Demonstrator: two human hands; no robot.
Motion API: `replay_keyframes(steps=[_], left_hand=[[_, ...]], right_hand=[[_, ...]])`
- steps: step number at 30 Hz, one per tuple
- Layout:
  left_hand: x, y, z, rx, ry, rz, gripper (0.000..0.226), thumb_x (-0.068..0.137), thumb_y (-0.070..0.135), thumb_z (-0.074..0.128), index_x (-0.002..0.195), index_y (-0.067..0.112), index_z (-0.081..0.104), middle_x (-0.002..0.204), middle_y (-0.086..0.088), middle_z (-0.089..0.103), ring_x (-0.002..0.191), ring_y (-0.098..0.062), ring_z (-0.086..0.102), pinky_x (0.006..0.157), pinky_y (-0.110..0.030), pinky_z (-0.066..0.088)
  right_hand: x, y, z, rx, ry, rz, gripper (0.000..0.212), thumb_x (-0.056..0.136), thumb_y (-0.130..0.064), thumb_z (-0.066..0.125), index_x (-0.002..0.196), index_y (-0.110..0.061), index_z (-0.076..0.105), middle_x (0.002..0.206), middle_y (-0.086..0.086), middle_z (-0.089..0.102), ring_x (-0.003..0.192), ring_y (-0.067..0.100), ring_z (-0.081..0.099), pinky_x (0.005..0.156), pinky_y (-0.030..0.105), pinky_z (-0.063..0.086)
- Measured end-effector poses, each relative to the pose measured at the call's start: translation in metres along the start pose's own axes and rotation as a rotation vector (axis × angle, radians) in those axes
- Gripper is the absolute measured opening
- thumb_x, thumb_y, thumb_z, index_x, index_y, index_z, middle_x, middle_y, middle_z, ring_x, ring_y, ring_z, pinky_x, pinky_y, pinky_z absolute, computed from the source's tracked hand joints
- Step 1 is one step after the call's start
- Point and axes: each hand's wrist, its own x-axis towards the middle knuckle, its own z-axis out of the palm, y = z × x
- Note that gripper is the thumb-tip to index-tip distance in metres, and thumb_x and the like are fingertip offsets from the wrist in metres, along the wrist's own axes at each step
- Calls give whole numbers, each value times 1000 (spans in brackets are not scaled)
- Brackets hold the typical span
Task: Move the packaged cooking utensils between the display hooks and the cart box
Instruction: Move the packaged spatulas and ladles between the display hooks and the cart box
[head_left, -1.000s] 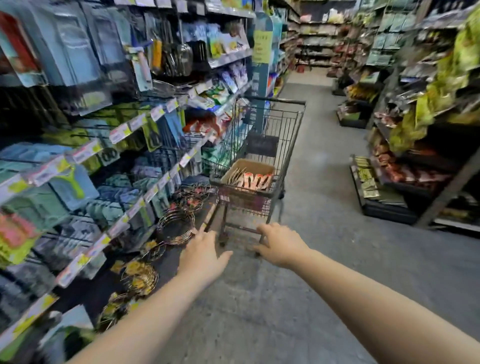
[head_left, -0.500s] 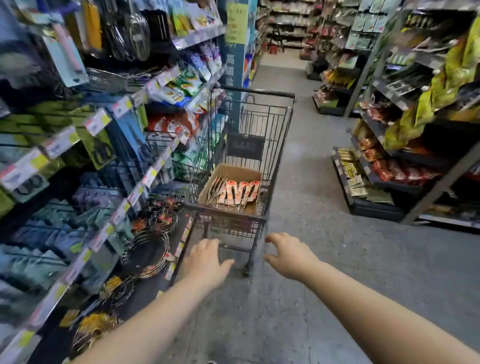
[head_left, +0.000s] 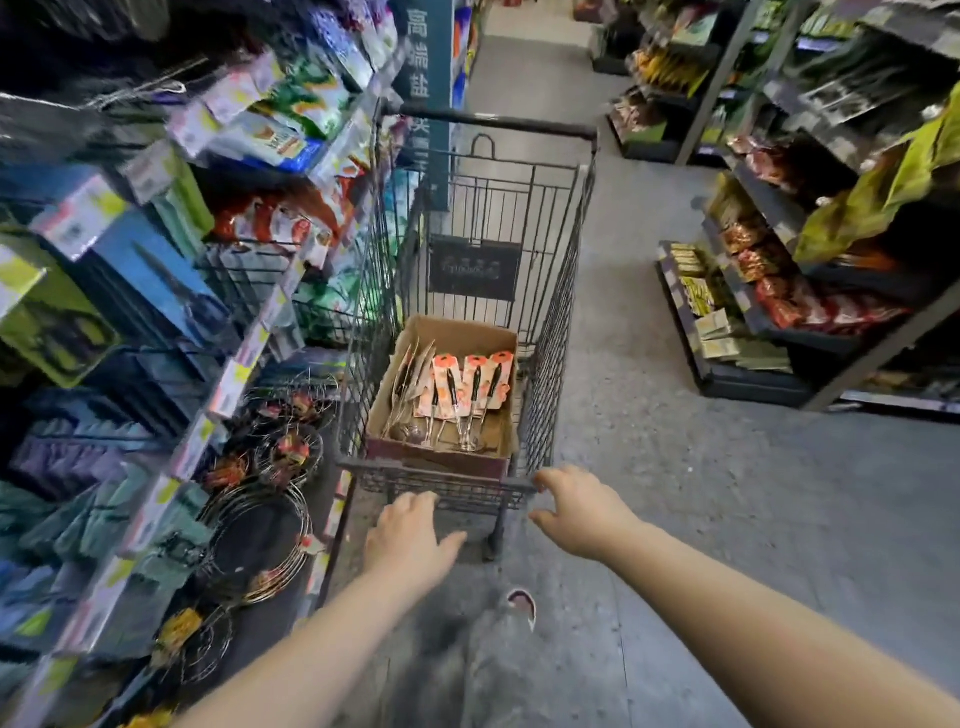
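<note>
Hands, two, both released and carrying nothing. Left hand (head_left: 410, 540): fingers loosely spread, just short of the cart's near rim. Right hand (head_left: 582, 512): fingers spread at the rim's right corner. I cannot tell whether they touch the wire or sit just off it.

Display rack (head_left: 171, 322), on my left along the aisle: hanging carded goods behind price tags, badly blurred. I cannot pick out a free hook from here. Round wire racks (head_left: 254, 535) lie on its lowest shelf.

Shopping cart (head_left: 558, 312), wire, standing close beside the rack and directly ahead of both hands.

Cardboard box (head_left: 457, 332), open-topped, at the near end of the cart's basket.

Packaged utensils (head_left: 470, 387), the task's goods: several long metal tools with dark handles, each on a pink-and-orange backing card. They lie fanned flat in the box with the cards toward its far wall. A few more lean on edge at the left wall.

Handling, my estimate: light; the metal stiff, the card bendable and possibly slick. I would pinch one at the card's top edge, where a hang hole should be. I would lift them singly, since the metal heads overlap and may snag their neighbours.
</note>
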Motion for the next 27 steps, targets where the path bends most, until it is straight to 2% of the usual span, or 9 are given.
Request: replay_keyframes(steps=[6,9,14,18,23,27], left_hand=[[94,-7,-28,41,-18,-110,64,85,53,51,136,17,36,138,-6,42,126,-26,41,103,-37,38],[144,4,-38,30,-26,-133,62,86,50,52,135,16,38,137,-7,43,125,-26,42,103,-37,38],[205,17,-26,11,-140,-145,60,86,48,53,134,15,40,137,-8,44,126,-27,42,105,-38,37],[253,13,-5,4,-283,-131,61,87,47,52,138,16,36,141,-6,40,129,-23,40,108,-37,34],[324,2,23,-28,-442,-152,58,87,42,56,136,16,38,139,-6,43,126,-23,44,105,-35,39],[382,-11,49,-50,-495,-175,51,88,34,56,132,13,42,132,-9,47,117,-25,50,97,-34,44]], right_hand=[[113,6,-23,72,-103,-30,47,89,-39,54,132,-22,45,130,7,50,118,28,49,96,44,46],[164,18,-36,83,-130,-10,41,89,-35,51,127,-19,48,128,8,52,116,28,51,96,44,47],[235,31,-42,115,-199,19,41,90,-31,52,128,-16,49,126,9,53,114,27,52,95,39,47],[279,34,-24,171,-264,53,34,93,-25,52,125,-14,50,125,9,53,113,25,53,96,36,45],[336,31,12,245,-300,139,32,93,-17,48,124,-11,51,123,10,53,111,26,54,95,37,47],[385,22,49,313,-354,214,32,91,-12,49,123,-11,51,125,10,52,112,28,54,95,36,47]])
